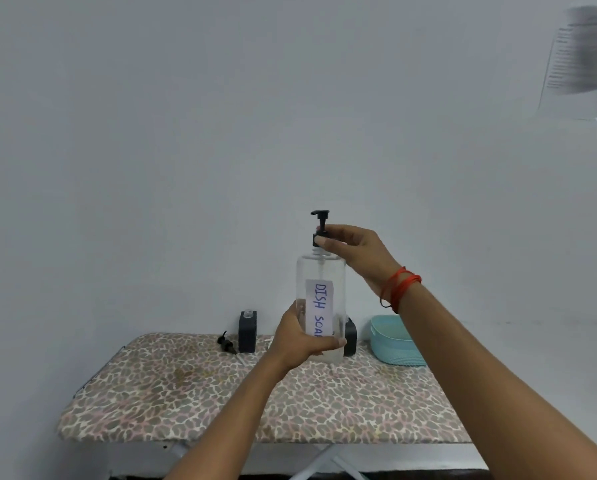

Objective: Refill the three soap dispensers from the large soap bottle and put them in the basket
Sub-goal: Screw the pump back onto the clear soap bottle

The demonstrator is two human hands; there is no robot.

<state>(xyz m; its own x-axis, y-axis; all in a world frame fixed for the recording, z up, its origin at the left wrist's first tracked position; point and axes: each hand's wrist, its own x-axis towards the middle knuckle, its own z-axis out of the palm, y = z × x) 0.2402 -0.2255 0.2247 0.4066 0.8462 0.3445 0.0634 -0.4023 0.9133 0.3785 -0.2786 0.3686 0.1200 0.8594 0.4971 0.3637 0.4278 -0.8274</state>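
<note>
Bottle [320, 270], large, clear, labelled DISH SOAP, upright above counter [221, 393], basket [395, 344] at 3 o'clock; left grip [300, 341] wrapped round lower body, right grip [356, 251] pinching black pump collar [319, 239]; probably light, rigid, slick, best held low at body.

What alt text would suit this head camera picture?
A left hand holds up a clear bottle labelled DISH SOAP while the right hand pinches its black pump collar. Behind, a leopard-print table carries dark dispensers, a loose pump and a teal basket.
</note>
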